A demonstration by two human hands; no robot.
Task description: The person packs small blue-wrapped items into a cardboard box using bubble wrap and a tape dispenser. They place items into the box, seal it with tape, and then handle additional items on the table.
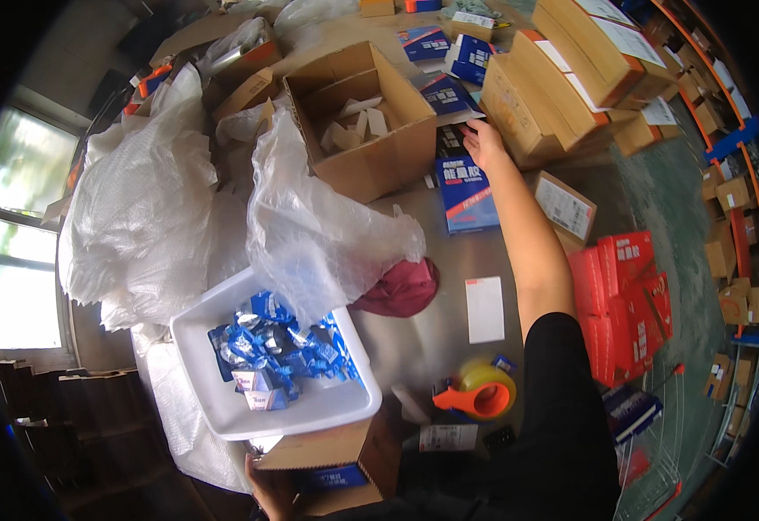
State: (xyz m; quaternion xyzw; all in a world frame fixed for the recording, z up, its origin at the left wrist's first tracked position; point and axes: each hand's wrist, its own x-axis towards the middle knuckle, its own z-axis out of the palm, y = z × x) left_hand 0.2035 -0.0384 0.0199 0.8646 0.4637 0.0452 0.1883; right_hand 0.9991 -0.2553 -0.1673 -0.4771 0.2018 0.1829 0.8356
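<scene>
My left hand point(271, 490), at the bottom, grips the left side of an open cardboard box point(334, 446), where a blue printed box point(332, 478) shows inside. My right hand point(483, 144) is stretched out, its fingertips at a gap between two blue printed boxes, the farther one point(446, 98) and the nearer one point(467, 195). Whether the fingers pinch an edge there is hard to see. Left of centre, a white plastic tub point(203, 391) contains several blue and silver foil sachets point(268, 345) and small white-and-blue cartons point(259, 391). Clear bubble wrap point(314, 221) hangs over the tub's far rim.
An orange tape dispenser point(483, 398), a white label point(485, 309) and a maroon cap point(405, 290) lie on the metal table point(412, 352). Beyond stands a large open carton point(366, 163). Sealed cartons point(548, 98) and red boxes point(623, 312) are stacked right; bubble wrap point(145, 195) is heaped left.
</scene>
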